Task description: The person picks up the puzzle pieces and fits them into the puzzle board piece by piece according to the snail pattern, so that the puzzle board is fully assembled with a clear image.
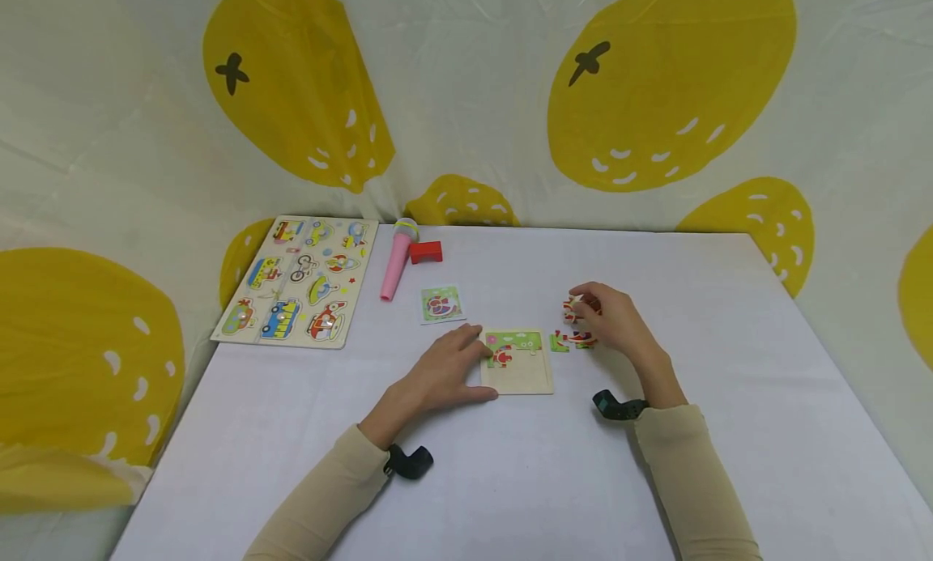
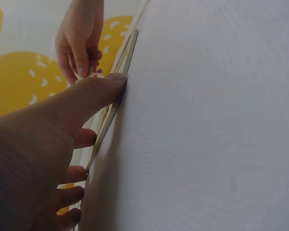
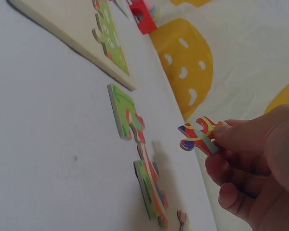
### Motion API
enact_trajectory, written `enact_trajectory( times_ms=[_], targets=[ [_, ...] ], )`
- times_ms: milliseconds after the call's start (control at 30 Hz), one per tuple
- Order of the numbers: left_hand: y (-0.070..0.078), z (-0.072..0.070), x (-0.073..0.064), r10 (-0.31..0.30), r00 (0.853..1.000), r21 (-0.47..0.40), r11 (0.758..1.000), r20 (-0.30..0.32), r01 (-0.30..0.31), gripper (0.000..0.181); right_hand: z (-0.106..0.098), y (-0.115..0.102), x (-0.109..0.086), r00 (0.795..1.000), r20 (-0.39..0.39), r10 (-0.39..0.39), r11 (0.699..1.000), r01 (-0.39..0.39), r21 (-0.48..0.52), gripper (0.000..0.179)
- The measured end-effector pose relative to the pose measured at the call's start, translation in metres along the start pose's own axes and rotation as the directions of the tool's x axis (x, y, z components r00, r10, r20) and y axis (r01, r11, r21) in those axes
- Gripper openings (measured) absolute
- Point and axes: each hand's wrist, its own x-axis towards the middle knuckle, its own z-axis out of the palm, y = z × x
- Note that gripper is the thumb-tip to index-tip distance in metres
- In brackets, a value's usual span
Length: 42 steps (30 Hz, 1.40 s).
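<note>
Square wooden puzzle board (image 1: pixel 526 378), lying flat, filled along its top and upper left; loose green-and-red pieces (image 3: pixel 120 109) just right; one multicoloured piece (image 3: pixel 201 136) held raised.

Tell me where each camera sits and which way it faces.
Head: on the head, facing forward and down at the table; left hand, right hand and both sleeved forearms show.
Left wrist: on that wrist, looking past the left hand at the edge of the puzzle board; the right hand shows beyond.
Right wrist: on that wrist, looking at the right hand pinching a puzzle piece; puzzle board upper left.
Shared: both wrist views show the right hand and the puzzle board.
</note>
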Motion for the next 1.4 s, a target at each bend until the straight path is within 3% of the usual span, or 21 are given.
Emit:
enact_trajectory(
  times_ms=[167,500,933,1400],
  targets=[
    [0.0,-0.001,0.0,-0.005,1.0,0.001,1.0,0.006,0.005,0.064,0.001,-0.007,-0.001,0.999,0.004,-0.051,0.999,0.051,0.002,0.027],
    [0.0,0.0,-0.001,-0.005,1.0,0.002,1.0,0.003,0.005,0.063,0.008,-0.02,0.0,0.988,0.088,-0.128,0.992,0.127,0.021,0.024],
    [-0.001,-0.001,0.001,-0.005,1.0,0.004,1.0,0.011,0.005,0.063,0.018,-0.035,-0.003,0.966,0.177,-0.187,0.982,0.182,0.047,0.024],
    [-0.002,0.001,0.001,-0.005,1.0,0.001,1.0,0.008,0.005,0.062,0.034,-0.046,-0.004,0.918,0.323,-0.23,0.971,0.193,0.142,0.02]
  ],
)
